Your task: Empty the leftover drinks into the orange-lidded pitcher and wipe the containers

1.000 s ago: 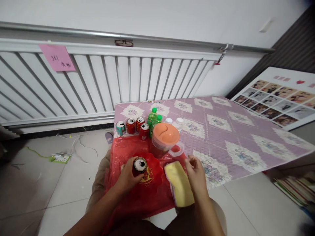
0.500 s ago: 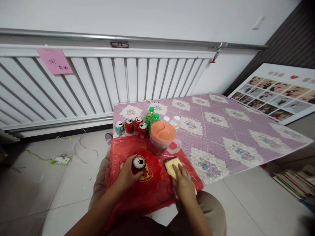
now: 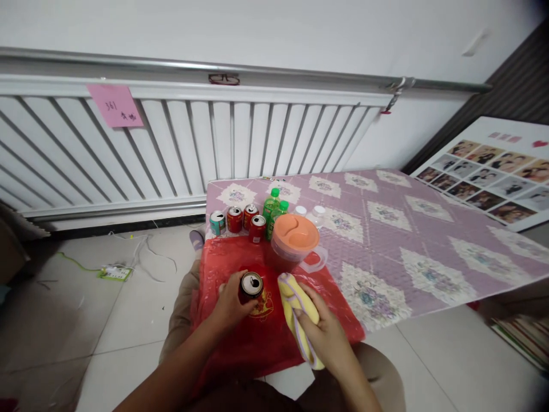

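Can [image 3: 251,284] inside left grip [image 3: 232,304], cloth [image 3: 293,297] jutting from right grip [image 3: 325,332]

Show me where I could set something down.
The flowered tablecloth is bare right of the orange-lidded pitcher, toward the photo board; a narrower strip lies between the cans and the radiator. It's crowded at left: cans, bottles and pitcher stand close, and over the red sheet the left hand grips another can, the right hand a yellow cloth.

can [image 3: 252,281]: shiny metal | cloth [image 3: 295,329]: matt fabric | sheet [image 3: 221,252]: glossy plastic
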{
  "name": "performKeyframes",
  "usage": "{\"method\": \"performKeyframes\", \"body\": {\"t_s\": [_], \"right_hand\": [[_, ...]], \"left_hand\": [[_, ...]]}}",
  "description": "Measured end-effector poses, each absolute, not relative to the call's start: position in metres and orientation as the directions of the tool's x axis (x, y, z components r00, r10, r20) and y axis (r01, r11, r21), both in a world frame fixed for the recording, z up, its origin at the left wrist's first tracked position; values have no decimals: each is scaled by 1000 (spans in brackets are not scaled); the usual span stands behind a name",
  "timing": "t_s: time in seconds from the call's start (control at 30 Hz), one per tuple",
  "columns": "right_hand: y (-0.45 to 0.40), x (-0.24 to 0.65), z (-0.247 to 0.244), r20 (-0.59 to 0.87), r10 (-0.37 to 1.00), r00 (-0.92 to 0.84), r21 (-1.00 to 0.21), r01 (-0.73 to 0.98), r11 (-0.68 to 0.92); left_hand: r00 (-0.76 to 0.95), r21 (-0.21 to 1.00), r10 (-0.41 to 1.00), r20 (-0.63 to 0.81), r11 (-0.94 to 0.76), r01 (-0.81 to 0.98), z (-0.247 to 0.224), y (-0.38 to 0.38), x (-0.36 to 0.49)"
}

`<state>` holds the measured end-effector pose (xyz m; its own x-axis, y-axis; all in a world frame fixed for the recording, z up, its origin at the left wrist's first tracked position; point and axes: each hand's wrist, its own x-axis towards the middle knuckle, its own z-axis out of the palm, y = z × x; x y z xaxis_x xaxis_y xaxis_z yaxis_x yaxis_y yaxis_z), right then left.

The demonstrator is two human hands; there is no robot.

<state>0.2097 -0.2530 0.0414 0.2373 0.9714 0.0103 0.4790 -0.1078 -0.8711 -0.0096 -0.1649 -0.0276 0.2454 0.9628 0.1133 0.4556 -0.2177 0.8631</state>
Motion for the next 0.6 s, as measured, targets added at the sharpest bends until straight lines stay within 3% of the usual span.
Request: {"method": "performKeyframes", "body": {"t_s": [0.13,0.27,0.43,0.6], "right_hand": [[-220,190,52,111,988,111,-827,562,30],[-189,173,61,181,983,-40,-660,736,151],[-171,152,68,16,987,-161,-350,924,156],[-177,146,77,-78,983,-164,-157,976,151]], "left_hand": [[239,864,964,112,-213,456,-25,-167,-9],[244,879,963,116,-214,425,-21,-167,-8],[232,879,968,92,-189,438,-18,-167,-6],[228,870,971,66,-168,463,-17,-167,-7]]}}
